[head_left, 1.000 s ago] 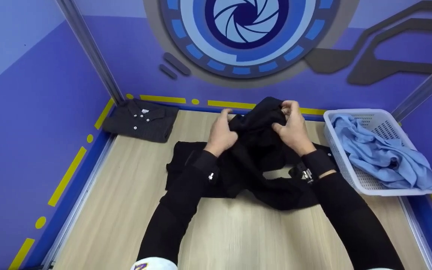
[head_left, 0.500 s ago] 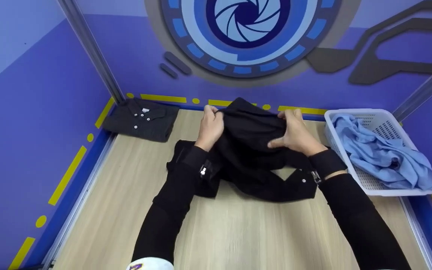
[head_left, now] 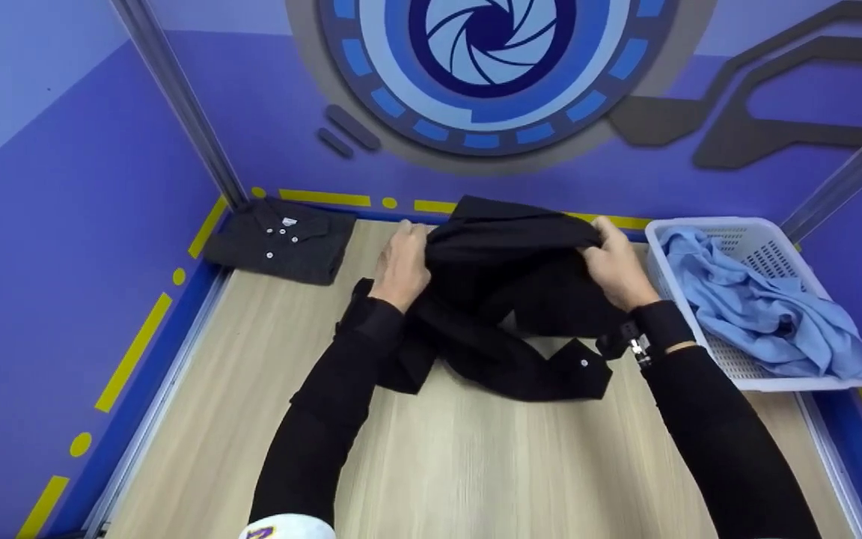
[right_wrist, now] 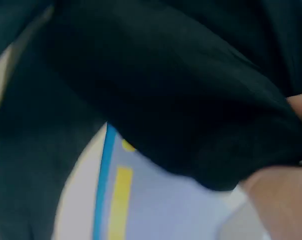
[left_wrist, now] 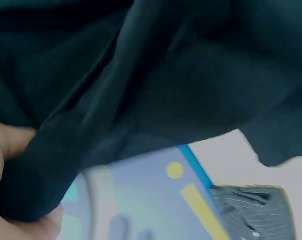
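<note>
A black shirt (head_left: pixel 506 277) with a white button on a loose sleeve end hangs between both hands, its lower folds lying on the table. My left hand (head_left: pixel 403 262) grips its left side; in the left wrist view, thumb and fingers pinch the black cloth (left_wrist: pixel 140 90). With my right hand (head_left: pixel 614 262) I hold the opposite side, and the right wrist view shows the fabric (right_wrist: pixel 166 100) caught between thumb and finger. The upper part is stretched across the gap between the hands. Fingertips are partly hidden by cloth.
A folded dark grey shirt (head_left: pixel 281 239) with white buttons lies at the back left corner of the wooden table (head_left: pixel 468 464). At the right stands a white perforated basket (head_left: pixel 689 329) holding a crumpled light blue garment (head_left: pixel 760 307). Blue-purple walls (head_left: pixel 266 112) enclose the back and sides.
Both hands have moved apart, left hand leftward and right hand rightward, spreading the bunched black shirt wide. The right thumb has closed onto the cloth. The folded shirt and basket stay put.
</note>
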`<state>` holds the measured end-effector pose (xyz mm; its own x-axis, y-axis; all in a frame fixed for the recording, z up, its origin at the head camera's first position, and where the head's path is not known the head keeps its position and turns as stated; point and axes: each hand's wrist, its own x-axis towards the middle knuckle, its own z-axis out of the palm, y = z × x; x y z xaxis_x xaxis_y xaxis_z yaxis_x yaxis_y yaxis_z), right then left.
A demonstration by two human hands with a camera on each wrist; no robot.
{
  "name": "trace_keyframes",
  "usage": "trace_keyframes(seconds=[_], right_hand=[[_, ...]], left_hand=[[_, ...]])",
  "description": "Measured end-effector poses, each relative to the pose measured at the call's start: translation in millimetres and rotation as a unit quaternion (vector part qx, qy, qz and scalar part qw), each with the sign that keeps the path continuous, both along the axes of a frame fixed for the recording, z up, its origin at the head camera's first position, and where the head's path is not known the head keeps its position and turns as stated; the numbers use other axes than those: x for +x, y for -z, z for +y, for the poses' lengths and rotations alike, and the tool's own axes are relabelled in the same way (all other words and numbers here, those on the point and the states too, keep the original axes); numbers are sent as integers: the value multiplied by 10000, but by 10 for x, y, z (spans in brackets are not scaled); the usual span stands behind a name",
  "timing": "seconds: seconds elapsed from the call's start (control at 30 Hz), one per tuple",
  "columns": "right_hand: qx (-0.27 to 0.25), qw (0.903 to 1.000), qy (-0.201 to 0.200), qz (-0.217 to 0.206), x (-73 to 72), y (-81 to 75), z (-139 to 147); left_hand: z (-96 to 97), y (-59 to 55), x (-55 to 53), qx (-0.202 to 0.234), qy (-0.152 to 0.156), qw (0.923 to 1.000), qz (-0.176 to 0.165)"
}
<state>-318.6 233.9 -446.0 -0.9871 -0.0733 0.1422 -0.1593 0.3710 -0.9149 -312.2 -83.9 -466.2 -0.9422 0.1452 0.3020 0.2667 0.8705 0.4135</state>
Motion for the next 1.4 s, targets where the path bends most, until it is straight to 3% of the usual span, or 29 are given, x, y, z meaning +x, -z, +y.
trace_keyframes(seconds=[0.07, 0.13, 0.27, 0.33, 0.4, 0.47, 0.53, 0.57, 0.63, 0.73, 0.8, 0.9, 0.97, 1.03, 1.1, 1.17, 1.27, 1.33, 1.4], right_hand=[[-1004, 9944, -82, -304, -3, -15, 15], [-1562, 9862, -274, -468, 1, -30, 39], [-1541, 9788, -881, -1019, 14, -70, 100], [-722, 9844, -1126, -1144, 16, -100, 115], [619, 9848, -1251, -1030, 21, -134, 111], [2006, 9714, -1169, -488, 19, -153, 84], [2908, 9533, -776, 252, 18, -158, 50], [3102, 9473, -529, 610, 17, -155, 33], [3096, 9421, -12, 1288, 9, -149, 9], [2596, 9488, 496, 1732, -2, -157, -6], [2064, 9662, 642, 1406, 4, -198, -22], [771, 9930, 763, 461, 7, -269, -57], [-62, 9969, 779, -73, 9, -320, -66], [-524, 9962, 605, -337, 7, -355, -51], [-61, 9991, 330, -262, 17, -390, -21], [856, 9963, 42, 53, 26, -412, -11], [2162, 9709, -61, 1028, 35, -402, -28], [2455, 9539, 92, 1723, 36, -371, -50], [2362, 9434, 369, 2301, 34, -342, -59]], left_hand=[[-82, 41, -8, 153, -197, 9996, 108], [-163, 61, -19, 450, -330, 9984, 22], [-268, 53, -56, 1467, -512, 9869, -439], [-294, 38, -82, 2044, -572, 9750, -663], [-310, 19, -106, 2536, -555, 9624, -806], [-330, -13, -117, 2869, -410, 9518, -1005], [-346, -57, -114, 2965, -170, 9468, -1243], [-351, -83, -108, 2876, -11, 9474, -1402], [-347, -141, -95, 2334, 252, 9579, -1652], [-306, -216, -96, 1137, 514, 9811, -1481], [-266, -236, -107, 412, 485, 9936, -932], [-226, -212, -135, 202, 379, 9987, 291], [-220, -208, -143, 414, 305, 9948, 875], [-221, -223, -148, 806, 275, 9898, 1138], [-223, -271, -144, 1172, 171, 9876, 1028], [-221, -324, -133, 1500, -9, 9848, 877], [-225, -390, -124, 1828, -219, 9810, 609], [-233, -426, -116, 2040, -247, 9777, 423], [-247, -458, -110, 2267, -133, 9736, 241]])
